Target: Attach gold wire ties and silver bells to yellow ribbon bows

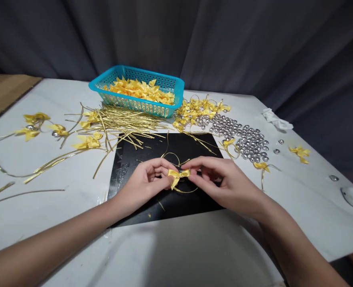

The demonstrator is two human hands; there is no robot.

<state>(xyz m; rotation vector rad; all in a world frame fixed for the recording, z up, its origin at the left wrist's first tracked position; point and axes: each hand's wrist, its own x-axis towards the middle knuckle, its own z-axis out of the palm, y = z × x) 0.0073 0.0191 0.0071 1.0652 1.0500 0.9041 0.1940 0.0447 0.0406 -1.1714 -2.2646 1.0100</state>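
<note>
A small yellow ribbon bow (176, 175) is pinched between my two hands, over a black mat (140, 207). My left hand (152, 175) grips the bow's left loop between thumb and fingers. At the right loop, the thumb and index finger of my right hand (216, 173) hold the other side. A thin gold cord (186, 191) curves below the bow, and another loop of it rises behind. Whether a bell sits behind the bow is hidden by the ribbon and fingers.
Behind the mat stands a blue basket (180, 87) of yellow bows. Gold cords (128, 119) lie in front of it. Small silver bells (248, 139) are heaped at right, beside finished-looking bows (197, 107). A crumpled white tissue (276, 119) lies near the right edge.
</note>
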